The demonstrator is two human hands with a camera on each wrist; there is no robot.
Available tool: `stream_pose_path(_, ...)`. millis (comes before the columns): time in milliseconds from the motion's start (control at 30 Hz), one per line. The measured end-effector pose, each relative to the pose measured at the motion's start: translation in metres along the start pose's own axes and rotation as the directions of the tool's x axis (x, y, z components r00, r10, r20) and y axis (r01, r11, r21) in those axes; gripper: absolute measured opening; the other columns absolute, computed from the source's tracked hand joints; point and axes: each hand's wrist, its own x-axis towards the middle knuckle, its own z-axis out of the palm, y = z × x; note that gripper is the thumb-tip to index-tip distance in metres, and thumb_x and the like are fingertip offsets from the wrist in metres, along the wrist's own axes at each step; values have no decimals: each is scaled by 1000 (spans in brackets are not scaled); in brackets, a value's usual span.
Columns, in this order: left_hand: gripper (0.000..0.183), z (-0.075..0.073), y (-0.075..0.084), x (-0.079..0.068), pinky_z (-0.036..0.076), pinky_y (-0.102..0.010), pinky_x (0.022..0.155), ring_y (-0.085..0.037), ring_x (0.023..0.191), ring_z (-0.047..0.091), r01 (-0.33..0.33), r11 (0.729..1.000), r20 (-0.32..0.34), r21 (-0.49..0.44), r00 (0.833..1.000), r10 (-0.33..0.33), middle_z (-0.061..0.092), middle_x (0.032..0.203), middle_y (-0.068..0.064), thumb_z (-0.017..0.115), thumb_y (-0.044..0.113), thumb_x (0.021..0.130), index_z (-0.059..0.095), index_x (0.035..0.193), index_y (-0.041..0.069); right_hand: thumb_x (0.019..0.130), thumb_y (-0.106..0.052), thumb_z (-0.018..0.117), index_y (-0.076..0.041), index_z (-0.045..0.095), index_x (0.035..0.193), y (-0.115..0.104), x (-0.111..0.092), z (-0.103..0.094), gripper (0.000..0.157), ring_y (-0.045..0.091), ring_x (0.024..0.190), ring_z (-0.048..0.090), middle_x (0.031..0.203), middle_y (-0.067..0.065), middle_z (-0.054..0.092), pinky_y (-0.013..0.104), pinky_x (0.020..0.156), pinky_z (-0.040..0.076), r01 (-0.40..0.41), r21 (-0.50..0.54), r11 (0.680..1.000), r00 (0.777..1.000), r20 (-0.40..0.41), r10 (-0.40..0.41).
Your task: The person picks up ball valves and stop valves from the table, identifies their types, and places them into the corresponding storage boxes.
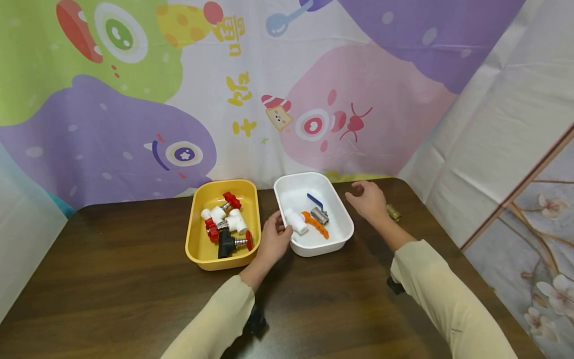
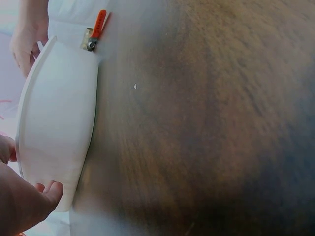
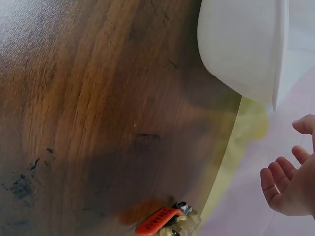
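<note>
My left hand (image 1: 272, 242) is at the near left side of a white plastic tray (image 1: 337, 212); its thumb and curled fingers hold the rim and outer wall. Inside that tray lie a white pipe fitting (image 1: 296, 221), a wavy orange lever (image 1: 316, 225) against it, and a metal ball valve (image 1: 320, 215) with a blue handle. Just beyond the tray's right side hovers my right hand (image 1: 369, 201), its fingers loosely bent around nothing. Behind that wrist, a brass valve (image 1: 393, 213) rests on the table; the right wrist view shows its orange-red lever (image 3: 157, 221).
Left of the white tray stands a yellow tray (image 1: 192, 234). It holds several white and black valves (image 1: 226, 244) with red wheel handles. A cartoon-printed cloth (image 1: 251, 149) hangs along the back edge of the dark wooden table (image 1: 112, 279).
</note>
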Motion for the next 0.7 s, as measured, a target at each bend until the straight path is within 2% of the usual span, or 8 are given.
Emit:
stream_pose_path(400,52,-1,1,-2,51,-37,93,-25,109,55,14,1000,4,20,1000,-14,50,126,-16,55,14,92,37,139,2,84,-28,62,-1,59,119,24,-3,-2,44,38,104,55,113,24,59,50,88,44,-29,-3,1000,999,15,29)
stream_pose_path(700,53,-1,4,-1,50,-38,94,-26,110,55,22,1000,9,16,1000,-22,50,126,-16,55,15,92,36,140,2,84,-28,63,0,58,119,31,-3,-7,45,39,107,53,113,26,58,50,92,42,-22,11,1000,1000,21,22)
